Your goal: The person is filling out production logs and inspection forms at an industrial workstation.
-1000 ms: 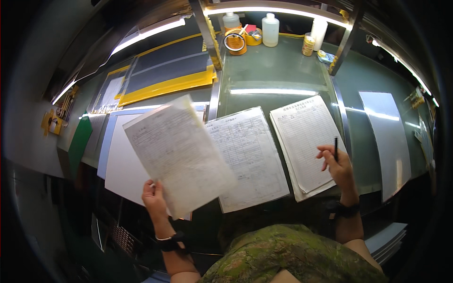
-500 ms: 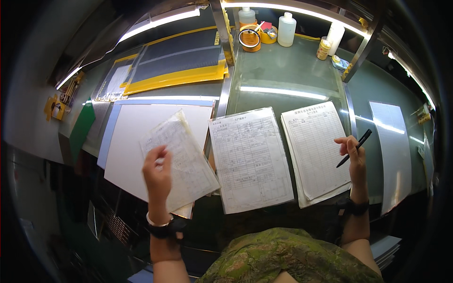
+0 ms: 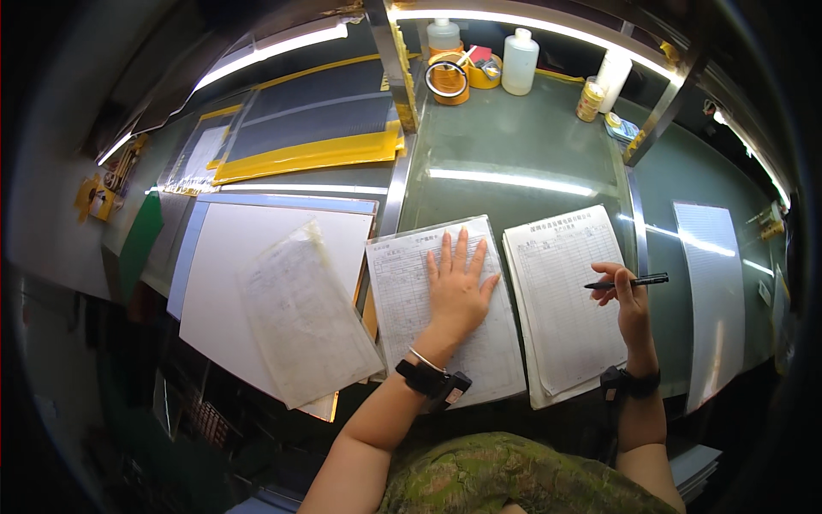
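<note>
One rectangular white printed form in glossy clear plastic (image 3: 495,347) lay beneath the bare left hand (image 3: 456,301), which gripped nothing, its fingers fanned and palm flat, probably keeping the slippery surface steady. Right of that form, above a stack of matte white ruled paper (image 3: 561,321), the bare right hand (image 3: 629,301) held a slim black pen (image 3: 652,279) nearly level in loosely curled fingers. Left of the form, a yellowed, cloudy-sleeved sheet (image 3: 312,321) rested aslant on a smooth white board (image 3: 218,291).

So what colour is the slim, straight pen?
The slim pen is black, clearest in the head view.
</note>
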Demonstrator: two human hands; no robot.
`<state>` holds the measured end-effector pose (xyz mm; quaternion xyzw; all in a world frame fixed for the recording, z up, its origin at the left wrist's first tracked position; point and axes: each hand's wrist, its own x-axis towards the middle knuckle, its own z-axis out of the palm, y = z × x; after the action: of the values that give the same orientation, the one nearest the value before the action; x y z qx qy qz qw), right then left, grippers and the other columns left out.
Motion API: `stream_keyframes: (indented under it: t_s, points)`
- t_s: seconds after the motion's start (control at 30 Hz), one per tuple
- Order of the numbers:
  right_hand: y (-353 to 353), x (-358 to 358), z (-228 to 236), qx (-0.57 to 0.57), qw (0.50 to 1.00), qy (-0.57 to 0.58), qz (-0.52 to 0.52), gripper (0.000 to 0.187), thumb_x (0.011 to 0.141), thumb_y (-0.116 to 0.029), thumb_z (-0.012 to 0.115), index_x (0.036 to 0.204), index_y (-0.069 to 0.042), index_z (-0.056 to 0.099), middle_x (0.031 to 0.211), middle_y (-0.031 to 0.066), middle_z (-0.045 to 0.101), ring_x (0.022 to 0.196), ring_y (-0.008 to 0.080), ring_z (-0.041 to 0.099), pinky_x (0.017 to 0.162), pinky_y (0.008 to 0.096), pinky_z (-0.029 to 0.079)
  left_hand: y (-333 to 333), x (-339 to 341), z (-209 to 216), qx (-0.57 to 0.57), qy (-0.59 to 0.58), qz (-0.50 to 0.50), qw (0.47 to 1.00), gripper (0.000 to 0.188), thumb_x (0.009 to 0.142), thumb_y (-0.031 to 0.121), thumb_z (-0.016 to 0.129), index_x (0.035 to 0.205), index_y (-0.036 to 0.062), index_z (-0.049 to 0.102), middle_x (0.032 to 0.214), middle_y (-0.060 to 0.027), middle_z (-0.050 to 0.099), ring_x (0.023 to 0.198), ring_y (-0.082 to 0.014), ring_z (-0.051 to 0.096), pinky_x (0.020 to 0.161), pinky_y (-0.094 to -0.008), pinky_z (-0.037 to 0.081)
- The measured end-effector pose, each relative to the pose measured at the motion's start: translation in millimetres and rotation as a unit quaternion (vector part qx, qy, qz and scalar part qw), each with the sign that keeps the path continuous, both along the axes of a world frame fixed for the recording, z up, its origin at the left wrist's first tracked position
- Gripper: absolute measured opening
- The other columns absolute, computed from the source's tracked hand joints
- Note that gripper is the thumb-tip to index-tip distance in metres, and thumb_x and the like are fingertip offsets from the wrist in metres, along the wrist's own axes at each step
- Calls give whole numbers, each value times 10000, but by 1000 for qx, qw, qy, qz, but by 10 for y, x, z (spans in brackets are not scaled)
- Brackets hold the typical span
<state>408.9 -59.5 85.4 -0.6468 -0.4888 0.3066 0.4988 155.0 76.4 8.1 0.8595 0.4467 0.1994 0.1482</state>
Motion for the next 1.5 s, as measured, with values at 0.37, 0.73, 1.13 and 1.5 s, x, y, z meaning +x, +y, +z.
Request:
stream_keyframes:
  t_s: [0.37, 0.73, 1.13, 1.5]
  points:
    - [387, -116, -87, 40, 997, 70, -13, 320, 1044, -261, 506, 1123, 8, 659, 973, 84, 658, 863, 117, 624, 673, 242, 516, 151, 485, 252, 37, -200, 10, 979, 342, 850, 129, 665, 1172, 16, 640, 1316, -220, 544, 1314, -414, 434, 1084, -553, 319]
    - [695, -215, -511, 10, 988, 138, -62, 103, 988, -109, 574, 1011, -23, 624, 794, -4, 594, 694, 53, 525, 617, 191, 420, 346, 817, 42, -32, -267, -1, 963, 214, 786, 89, 711, 996, 50, 696, 1127, -88, 610, 1030, -286, 556, 880, -409, 453]
    - [669, -195, -539, 5, 987, 149, -63, 115, 997, -121, 552, 987, -32, 624, 726, -18, 568, 613, 43, 477, 556, 181, 376, 412, 857, 103, -57, -287, 2, 956, 134, 785, 97, 721, 902, 45, 682, 976, -92, 578, 954, -286, 554, 832, -393, 456]
    - [638, -216, -476, 4, 984, 168, -67, 112, 992, -84, 542, 1022, -26, 634, 745, -20, 569, 622, 29, 475, 565, 167, 374, 422, 886, 153, -70, -309, -5, 948, 77, 816, 69, 683, 884, 37, 674, 897, -107, 604, 898, -288, 579, 794, -392, 466]
